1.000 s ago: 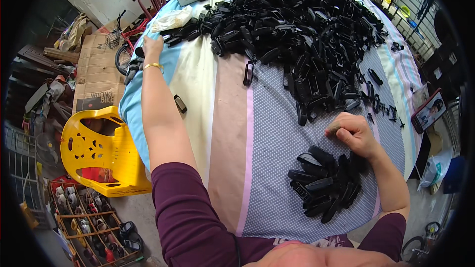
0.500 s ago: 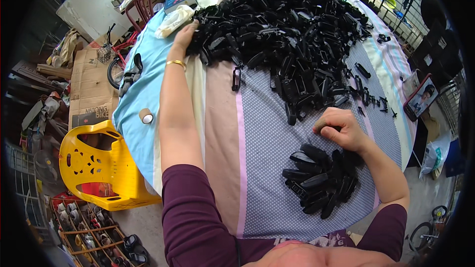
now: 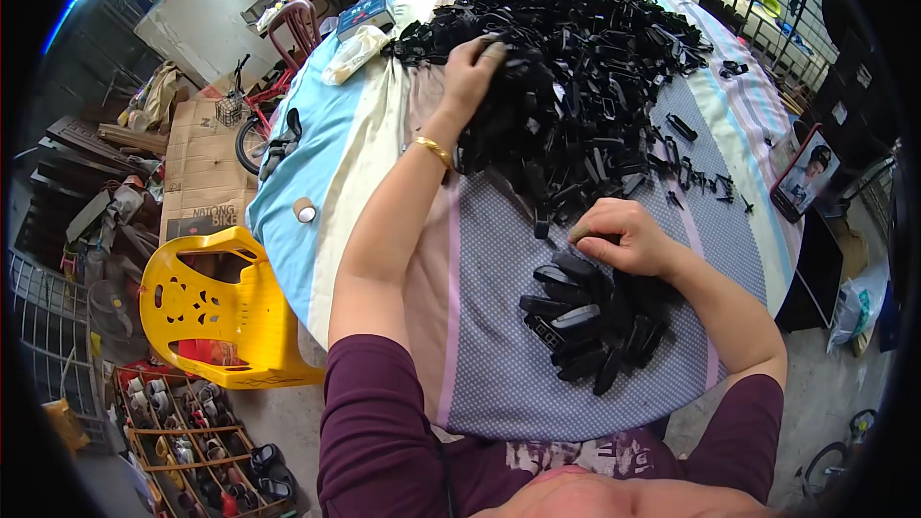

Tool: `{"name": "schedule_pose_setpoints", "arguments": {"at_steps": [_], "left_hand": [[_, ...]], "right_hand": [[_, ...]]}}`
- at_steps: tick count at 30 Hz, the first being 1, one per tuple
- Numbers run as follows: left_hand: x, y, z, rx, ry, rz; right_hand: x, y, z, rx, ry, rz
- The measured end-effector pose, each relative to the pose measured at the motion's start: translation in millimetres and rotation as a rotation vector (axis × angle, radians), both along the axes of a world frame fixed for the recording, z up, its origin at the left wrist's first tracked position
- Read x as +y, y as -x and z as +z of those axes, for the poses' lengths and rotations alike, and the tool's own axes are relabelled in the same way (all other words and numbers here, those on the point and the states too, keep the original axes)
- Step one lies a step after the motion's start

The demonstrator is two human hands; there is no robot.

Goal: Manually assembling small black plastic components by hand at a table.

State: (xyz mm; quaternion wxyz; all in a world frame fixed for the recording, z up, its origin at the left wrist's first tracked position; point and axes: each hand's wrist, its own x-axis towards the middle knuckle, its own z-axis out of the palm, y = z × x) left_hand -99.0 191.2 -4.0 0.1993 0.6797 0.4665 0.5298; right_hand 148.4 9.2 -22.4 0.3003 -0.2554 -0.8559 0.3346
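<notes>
A large heap of black plastic clip-like parts point(image 3: 595, 67) covers the far middle of the cloth-covered table. My left hand point(image 3: 472, 75) presses against the heap's left side, where the parts look smeared by motion; most of its fingers are hidden among them. Nearer to me, my right hand point(image 3: 628, 238) is closed, thumb against curled fingers, and whatever it may hold is hidden. Just below that hand lies a smaller pile of similar black pieces point(image 3: 580, 317), longer and rounded, some with glossy faces. Dark coverings show on some fingertips.
Left on the cloth are a tape roll point(image 3: 304, 210), a crumpled pale bag point(image 3: 355, 55), a blue box point(image 3: 366, 15) and dark scissors-like handles point(image 3: 282, 144). A propped phone point(image 3: 806, 173) stands at the right edge. A yellow chair point(image 3: 206, 312) is beside the table.
My left hand has swept right from the heap's left end, and parts there have shifted right, baring cloth. My right hand stays closed near the small pile. The view has shifted slightly.
</notes>
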Motion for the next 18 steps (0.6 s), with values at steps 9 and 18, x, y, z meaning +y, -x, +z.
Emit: {"name": "schedule_pose_setpoints", "arguments": {"at_steps": [9, 18], "left_hand": [[-52.3, -59.9, 50.1, 0.489, 0.061, -0.043], [-146.9, 151.3, -5.5, 0.207, 0.387, 0.147]], "right_hand": [[-14.1, -0.5, 5.7, -0.037, 0.132, 0.11], [-17.0, 7.2, -7.6, 0.154, 0.134, 0.082]]}}
